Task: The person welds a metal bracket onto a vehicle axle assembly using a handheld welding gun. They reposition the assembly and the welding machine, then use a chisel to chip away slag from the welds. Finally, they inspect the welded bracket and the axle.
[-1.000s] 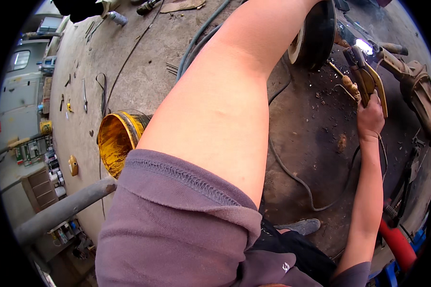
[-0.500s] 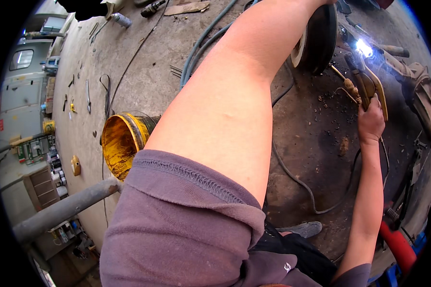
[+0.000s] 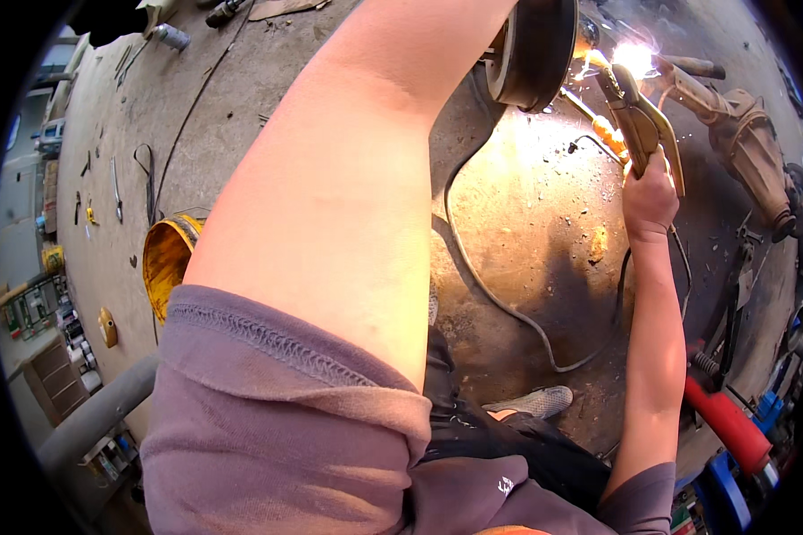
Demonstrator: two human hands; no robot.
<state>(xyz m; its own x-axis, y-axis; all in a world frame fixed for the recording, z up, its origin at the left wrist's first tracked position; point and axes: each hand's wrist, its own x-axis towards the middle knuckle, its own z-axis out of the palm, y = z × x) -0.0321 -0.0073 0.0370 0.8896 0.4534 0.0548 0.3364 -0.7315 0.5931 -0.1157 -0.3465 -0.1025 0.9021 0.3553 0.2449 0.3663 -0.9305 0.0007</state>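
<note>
In my right hand point(image 3: 649, 201) is a tan and brown welding electrode holder point(image 3: 638, 129), my fingers closed around its lower end. Just past its tip burns a glaring welding arc point(image 3: 633, 59), with sparks around it. The arc sits at the end of a rusty axle housing point(image 3: 748, 134). A dark round drum point(image 3: 533, 53) stands left of the arc. My left forearm point(image 3: 348, 160) stretches up across the middle and leaves at the top edge beside the drum; the left hand is out of sight.
A cable point(image 3: 482, 276) loops over the floor. To the left stands a yellow bucket point(image 3: 165, 263) by a grey pipe point(image 3: 98, 415); a spray can point(image 3: 171, 37) and several tools lie farther off. A red cylindrical part point(image 3: 727, 423) is at lower right, and my shoe point(image 3: 537, 401) is below.
The arc has grown brighter, lighting the floor warmly and scattering sparks. The whole view has shifted, so things appear farther left. My right hand still grips the electrode holder; the left hand has left the view.
</note>
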